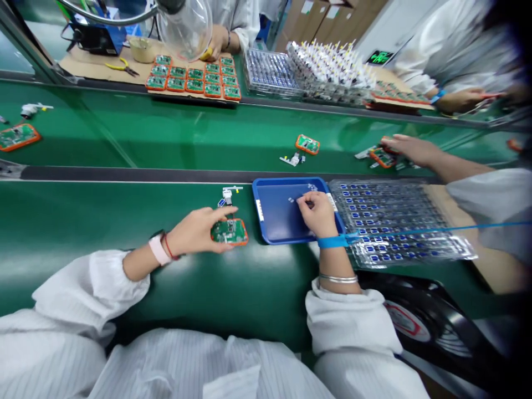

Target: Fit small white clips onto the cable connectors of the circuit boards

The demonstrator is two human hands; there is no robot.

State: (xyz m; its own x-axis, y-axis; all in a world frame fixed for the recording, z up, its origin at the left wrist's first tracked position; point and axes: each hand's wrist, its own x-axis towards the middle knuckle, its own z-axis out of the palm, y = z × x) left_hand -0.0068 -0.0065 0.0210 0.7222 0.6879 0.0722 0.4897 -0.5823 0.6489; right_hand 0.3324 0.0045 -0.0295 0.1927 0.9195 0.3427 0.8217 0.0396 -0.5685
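My left hand (198,231) has its thumb and fingers around the left end of a green circuit board in an orange frame (231,231), on the green work surface. Just beyond the board lie a white connector part with a yellow tip (227,194) and a small blue-faced piece (221,203). My right hand (318,213) is over a shallow blue tray (274,230), its fingertips pinched together low in it. What they hold, if anything, is too small to make out. Small clear pieces (291,199) are scattered in the tray by the fingers.
Right of the tray stands a clear plastic blister tray (390,221) with rows of blue-faced parts. A blue wrist-strap cord (436,228) runs across it. On the green belt beyond, a framed board (307,144) lies; a co-worker's hand (411,149) touches another. More framed boards (195,80) stand opposite.
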